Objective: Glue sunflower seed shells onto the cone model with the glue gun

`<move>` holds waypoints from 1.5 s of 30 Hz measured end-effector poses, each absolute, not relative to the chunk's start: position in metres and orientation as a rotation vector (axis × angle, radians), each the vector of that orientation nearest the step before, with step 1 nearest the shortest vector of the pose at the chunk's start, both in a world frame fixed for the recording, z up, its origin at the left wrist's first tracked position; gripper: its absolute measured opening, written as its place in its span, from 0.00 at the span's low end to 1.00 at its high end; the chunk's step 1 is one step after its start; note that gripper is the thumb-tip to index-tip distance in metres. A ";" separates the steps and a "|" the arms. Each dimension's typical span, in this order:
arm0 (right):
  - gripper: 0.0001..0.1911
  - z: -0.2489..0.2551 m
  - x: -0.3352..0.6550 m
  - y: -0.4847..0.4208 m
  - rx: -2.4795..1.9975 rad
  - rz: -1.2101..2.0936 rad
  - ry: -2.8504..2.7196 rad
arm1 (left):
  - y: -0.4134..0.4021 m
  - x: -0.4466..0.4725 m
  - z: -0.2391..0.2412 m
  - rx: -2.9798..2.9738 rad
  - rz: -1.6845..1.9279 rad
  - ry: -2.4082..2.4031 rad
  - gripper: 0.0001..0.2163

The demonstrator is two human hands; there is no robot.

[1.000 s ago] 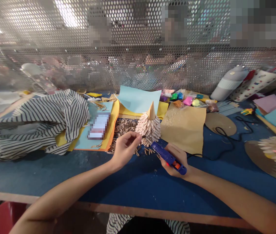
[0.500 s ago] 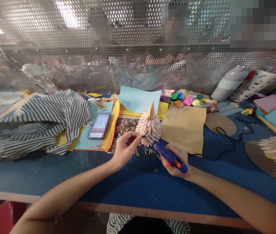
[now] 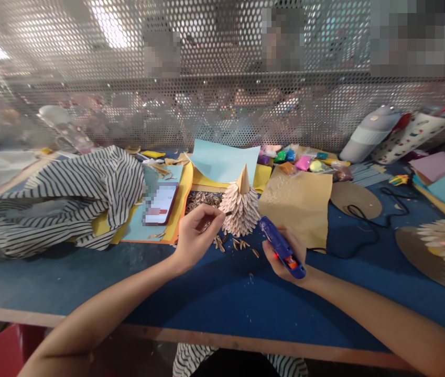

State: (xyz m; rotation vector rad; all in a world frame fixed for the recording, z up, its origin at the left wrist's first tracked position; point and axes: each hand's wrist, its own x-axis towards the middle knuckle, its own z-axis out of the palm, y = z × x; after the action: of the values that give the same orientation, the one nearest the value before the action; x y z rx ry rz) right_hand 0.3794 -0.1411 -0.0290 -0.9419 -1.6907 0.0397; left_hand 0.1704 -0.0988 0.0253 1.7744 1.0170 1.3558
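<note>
A small cone tree (image 3: 241,208) covered in pale seed husks stands on the blue table (image 3: 214,293), its bare tan tip pointing up. My left hand (image 3: 194,238) is pinched shut on a small seed, held against the cone's left side. My right hand (image 3: 289,256) grips a blue glue gun (image 3: 281,247) with an orange trigger, its nozzle pointing up and left toward the cone's lower right. Loose seeds (image 3: 230,244) lie on the table at the cone's base, and a pile of seeds (image 3: 201,201) sits behind it.
A striped cloth (image 3: 68,199) lies at the left, a phone (image 3: 159,203) on coloured paper beside it. Brown paper (image 3: 301,204), clay bags (image 3: 296,157) and a black cord (image 3: 364,220) lie to the right. A perforated metal screen (image 3: 222,104) backs the table.
My left hand has risen slightly and brought the seed to the cone's side. The glue gun has swung right and tilted more upright, away from the cone's base.
</note>
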 end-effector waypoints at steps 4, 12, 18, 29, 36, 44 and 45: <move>0.08 -0.041 0.380 -0.132 -1.073 0.006 -1.541 | -0.087 0.167 0.033 2.245 1.611 0.916 0.04; 0.10 -0.054 0.382 -0.120 -1.132 0.107 -1.521 | -0.057 0.170 0.036 3.062 1.808 0.678 0.08; 0.11 -0.056 0.382 -0.118 -1.147 0.101 -1.546 | -0.049 0.175 0.031 3.156 1.698 0.690 0.07; 0.14 -0.057 0.380 -0.112 -1.135 0.101 -1.562 | -0.048 0.182 0.030 3.212 1.744 0.734 0.07; 0.12 -0.047 0.378 -0.113 -1.094 0.043 -1.608 | -0.048 0.178 0.026 3.128 1.617 0.726 0.12; 0.15 -0.047 0.378 -0.114 -1.121 0.111 -1.615 | -0.050 0.177 0.027 3.229 1.630 0.793 0.12; 0.15 -0.048 0.379 -0.113 -1.130 0.138 -1.610 | -0.050 0.177 0.027 3.218 1.620 0.801 0.12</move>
State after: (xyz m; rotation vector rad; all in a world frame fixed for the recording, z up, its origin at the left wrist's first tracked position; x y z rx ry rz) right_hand 0.3785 -0.1135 -0.0485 -1.1302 -1.6098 0.1379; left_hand 0.1774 -0.0505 0.0274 3.2180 0.8012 1.6197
